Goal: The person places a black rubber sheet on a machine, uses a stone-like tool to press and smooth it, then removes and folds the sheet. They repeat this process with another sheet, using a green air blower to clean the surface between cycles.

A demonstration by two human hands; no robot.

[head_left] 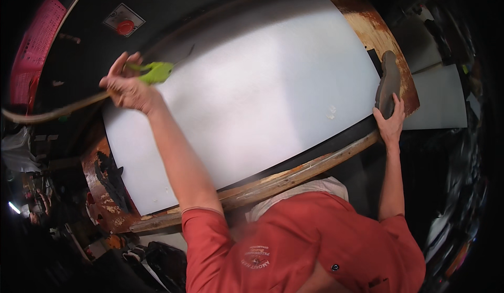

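Note:
My left hand is closed around a green air blow gun, raised at the far left part of a large white sheet. The gun's thin dark nozzle points up and right, and a tan hose trails off leftward from it. At the sheet's right edge, my right hand grips the near end of a long, dark grey-brown, slightly curved block. What that block is cannot be made out. The sheet looks smooth, with a few small pale marks near its right front.
Beneath the sheet lies a worn wooden board, with a wooden rail along the near edge. A red button sits on a dark panel at the back left. A pink basket stands far left; another pale sheet lies at right.

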